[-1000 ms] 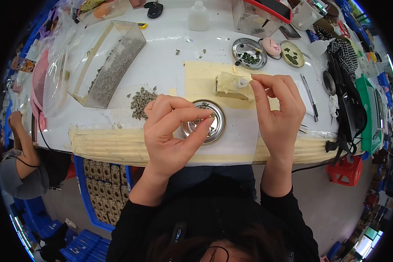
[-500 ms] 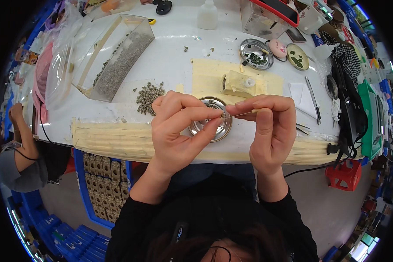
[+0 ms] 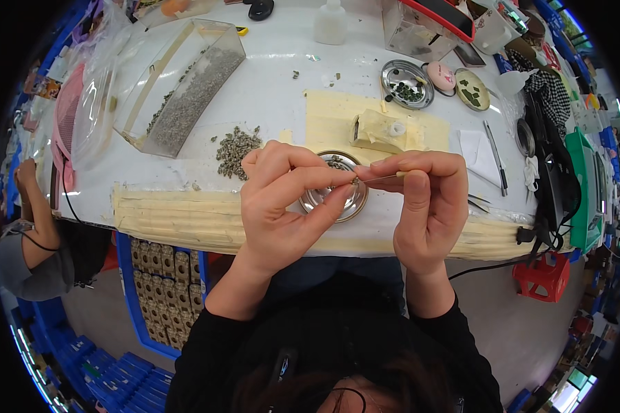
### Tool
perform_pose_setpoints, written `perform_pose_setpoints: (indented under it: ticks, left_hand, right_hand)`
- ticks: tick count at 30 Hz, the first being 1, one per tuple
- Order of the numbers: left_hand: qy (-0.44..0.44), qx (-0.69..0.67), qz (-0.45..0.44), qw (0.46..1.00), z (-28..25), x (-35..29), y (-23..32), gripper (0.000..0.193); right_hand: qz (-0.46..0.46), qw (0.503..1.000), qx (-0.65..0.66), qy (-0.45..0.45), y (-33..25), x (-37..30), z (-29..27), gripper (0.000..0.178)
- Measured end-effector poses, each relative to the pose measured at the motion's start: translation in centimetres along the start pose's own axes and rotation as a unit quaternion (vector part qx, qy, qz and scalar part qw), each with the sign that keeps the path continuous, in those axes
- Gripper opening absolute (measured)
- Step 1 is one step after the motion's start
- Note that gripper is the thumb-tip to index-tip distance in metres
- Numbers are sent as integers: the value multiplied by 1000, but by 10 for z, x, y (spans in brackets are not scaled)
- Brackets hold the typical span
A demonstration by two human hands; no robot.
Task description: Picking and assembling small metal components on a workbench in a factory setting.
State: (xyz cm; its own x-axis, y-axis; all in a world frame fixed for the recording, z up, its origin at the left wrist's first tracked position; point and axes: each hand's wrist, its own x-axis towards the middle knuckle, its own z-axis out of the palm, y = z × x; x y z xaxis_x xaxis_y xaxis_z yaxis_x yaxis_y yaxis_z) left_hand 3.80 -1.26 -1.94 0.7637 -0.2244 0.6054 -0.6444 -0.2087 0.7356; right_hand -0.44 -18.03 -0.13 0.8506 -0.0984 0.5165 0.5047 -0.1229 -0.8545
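My right hand (image 3: 430, 206) pinches a thin pale stick (image 3: 382, 179) between thumb and fingers, its yellowish end at the thumb tip. The stick points left, to the fingertips of my left hand (image 3: 279, 206). Thumb and forefinger of that hand are pressed together on something too small to make out. Under the fingertips stands a round shiny metal dish (image 3: 351, 212) with small grey-green pieces (image 3: 336, 164) in it, partly hidden by my left hand. To its left lies a loose heap of similar small pieces (image 3: 235, 153).
A clear box (image 3: 203, 96) of grey-green pieces stands at the far left. Beyond my hands sits a tape-wrapped block (image 3: 379, 131). Farther right are a metal dish (image 3: 408, 76) with dark green pieces, a pale dish (image 3: 472, 89), a pen (image 3: 494, 155) and tweezers (image 3: 479, 203).
My left fingertips have shifted slightly right along the thin stick, closer to my right fingers. Both hands keep their pinch, and the view has moved a little.
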Motion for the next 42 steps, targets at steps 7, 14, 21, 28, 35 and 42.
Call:
perform_pose_setpoints:
  ticks: [7, 14, 21, 28, 35, 42]
  left_hand:
    - [-1, 5, -1, 1000, -1, 0, 0, 20]
    - [-27, 3, 12, 1000, -4, 0, 1, 20]
    - [-27, 6, 15, 1000, -4, 1, 1, 20]
    - [-26, -5, 14, 1000, -4, 0, 0, 20]
    - [-25, -18, 7, 999, -5, -1, 0, 20]
    - [-15, -10, 7, 1000, -4, 0, 1, 20]
  right_hand:
    - [6, 998, 59, 25, 3, -1, 2, 13]
    - [4, 998, 54, 24, 3, -2, 2, 13]
    - [5, 998, 54, 25, 2, -1, 2, 13]
    - [2, 998, 56, 26, 3, -1, 2, 13]
    - [7, 998, 51, 24, 1, 0, 3, 14]
    - [-9, 991, -53, 122, -1, 14, -21, 12]
